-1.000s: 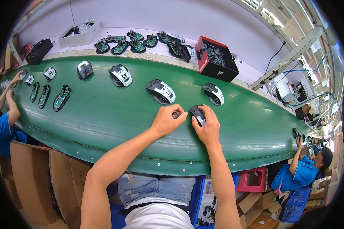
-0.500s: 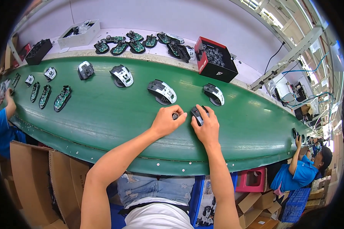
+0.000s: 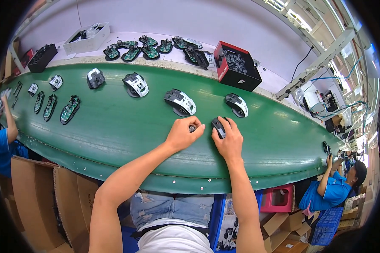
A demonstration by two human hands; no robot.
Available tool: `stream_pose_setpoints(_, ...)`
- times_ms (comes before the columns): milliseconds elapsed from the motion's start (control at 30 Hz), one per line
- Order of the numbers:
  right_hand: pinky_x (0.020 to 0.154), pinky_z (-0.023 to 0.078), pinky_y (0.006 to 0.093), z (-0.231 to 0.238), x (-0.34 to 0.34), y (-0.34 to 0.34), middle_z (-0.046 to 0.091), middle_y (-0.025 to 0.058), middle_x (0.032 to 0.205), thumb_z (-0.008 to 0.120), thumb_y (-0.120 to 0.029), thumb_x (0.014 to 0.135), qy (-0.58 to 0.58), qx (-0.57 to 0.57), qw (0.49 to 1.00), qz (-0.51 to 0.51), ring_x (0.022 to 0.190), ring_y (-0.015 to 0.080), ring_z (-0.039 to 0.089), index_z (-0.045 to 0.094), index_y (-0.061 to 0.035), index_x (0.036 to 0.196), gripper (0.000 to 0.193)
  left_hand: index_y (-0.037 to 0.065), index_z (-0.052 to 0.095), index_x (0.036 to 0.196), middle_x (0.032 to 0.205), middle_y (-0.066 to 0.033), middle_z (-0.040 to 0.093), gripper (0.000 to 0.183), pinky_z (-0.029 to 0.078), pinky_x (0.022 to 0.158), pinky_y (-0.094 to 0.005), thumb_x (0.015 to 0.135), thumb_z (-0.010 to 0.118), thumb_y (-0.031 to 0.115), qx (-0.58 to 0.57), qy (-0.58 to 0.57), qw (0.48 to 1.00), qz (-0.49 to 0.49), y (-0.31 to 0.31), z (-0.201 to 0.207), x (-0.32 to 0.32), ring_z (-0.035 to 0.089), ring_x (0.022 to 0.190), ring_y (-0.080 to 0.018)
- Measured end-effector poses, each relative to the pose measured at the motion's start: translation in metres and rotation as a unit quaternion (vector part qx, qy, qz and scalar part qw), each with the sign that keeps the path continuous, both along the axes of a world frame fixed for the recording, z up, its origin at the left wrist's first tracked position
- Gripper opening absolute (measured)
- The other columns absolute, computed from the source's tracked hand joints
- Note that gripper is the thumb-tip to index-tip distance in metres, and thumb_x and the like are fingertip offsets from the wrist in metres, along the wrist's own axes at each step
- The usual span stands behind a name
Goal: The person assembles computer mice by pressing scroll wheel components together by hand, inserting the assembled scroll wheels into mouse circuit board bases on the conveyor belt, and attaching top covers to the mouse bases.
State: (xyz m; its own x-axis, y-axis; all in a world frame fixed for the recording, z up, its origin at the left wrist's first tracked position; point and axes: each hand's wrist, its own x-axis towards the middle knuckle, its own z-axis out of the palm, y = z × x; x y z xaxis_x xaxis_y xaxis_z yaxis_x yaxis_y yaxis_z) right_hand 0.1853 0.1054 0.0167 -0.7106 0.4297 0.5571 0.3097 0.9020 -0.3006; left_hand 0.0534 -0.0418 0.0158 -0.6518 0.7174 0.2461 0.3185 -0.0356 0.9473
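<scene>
My left hand point(image 3: 182, 134) is closed, its thumb and fingers around a small dark round part point(image 3: 192, 128) that is mostly covered. Just to its right, my right hand point(image 3: 228, 137) grips a dark grey computer mouse point(image 3: 218, 126) from above, with the mouse low over or on the green belt. Beyond my hands lie a black-and-white mouse shell point(image 3: 182, 102) and another shell point(image 3: 237, 105). Two more shells stand farther left, one white and dark point(image 3: 135, 84) and one greyer point(image 3: 96, 78).
Mouse bases with green circuit boards point(image 3: 69, 109) lie on the belt point(image 3: 126, 126) at left; several more point(image 3: 150, 52) line the back ledge. There, a black-and-red box point(image 3: 240, 67) holds small dark parts. A white tray point(image 3: 87, 39) stands back left. Co-workers in blue sit at both ends.
My hands keep nearly the same place and grip. The shells and bases on the belt have shifted very slightly right. The left co-worker's arm has moved.
</scene>
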Motion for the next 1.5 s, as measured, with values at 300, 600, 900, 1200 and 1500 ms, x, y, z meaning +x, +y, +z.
stream_pose_setpoints(300,0.084,0.055,0.0460,0.003,0.000,0.002,0.063,0.0201,0.121,0.073,-0.024,0.080,-0.004,-0.002,1.000,-0.014,0.099,0.0392,0.066,0.067,-0.0113,0.119,0.042,-0.002,0.064,0.080,0.064,-0.0099,0.062,0.025,0.044,0.054,-0.0321,0.086,0.070,0.021,-0.001,-0.010,1.000,-0.008,0.002,-0.002,0.000,0.055,0.056,-0.0139)
stream_pose_setpoints(600,0.084,0.054,0.0456,0.004,0.003,0.003,0.063,0.0183,0.120,0.073,-0.024,0.080,-0.005,-0.006,1.000,-0.020,0.100,0.0381,0.066,0.066,-0.0111,0.119,0.042,-0.003,0.064,0.080,0.064,-0.0110,0.062,0.026,0.045,0.054,-0.0327,0.086,0.069,0.022,0.037,0.007,0.999,0.002,0.002,0.000,0.002,0.056,0.055,-0.0159)
stream_pose_setpoints(900,0.084,0.055,0.0451,0.004,0.005,0.005,0.063,0.0181,0.121,0.074,-0.024,0.080,0.006,-0.001,1.000,-0.021,0.100,0.0381,0.065,0.067,-0.0114,0.118,0.041,-0.002,0.065,0.079,0.063,-0.0109,0.062,0.025,0.044,0.054,-0.0330,0.086,0.069,0.022,0.017,0.001,1.000,0.007,-0.001,0.003,0.002,0.056,0.054,-0.0162)
stream_pose_setpoints(1200,0.085,0.054,0.0454,0.007,0.007,0.003,0.060,0.0193,0.123,0.073,-0.022,0.082,-0.010,-0.005,0.999,-0.030,0.101,0.0394,0.065,0.064,-0.0108,0.122,0.043,-0.001,0.065,0.079,0.065,-0.0111,0.064,0.025,0.045,0.054,-0.0334,0.086,0.070,0.023,-0.003,0.005,1.000,0.004,-0.002,0.004,0.002,0.058,0.055,-0.0177)
stream_pose_setpoints(1500,0.100,0.044,0.0485,0.002,0.016,0.007,0.052,0.0199,0.133,0.068,-0.018,0.085,-0.024,0.017,0.999,0.019,0.120,0.0401,0.051,0.055,-0.0064,0.132,0.050,-0.002,0.066,0.084,0.068,-0.0096,0.065,0.026,0.046,0.058,-0.0308,0.087,0.069,0.024,0.010,0.016,1.000,-0.011,-0.002,0.003,0.003,0.057,0.060,-0.0136)
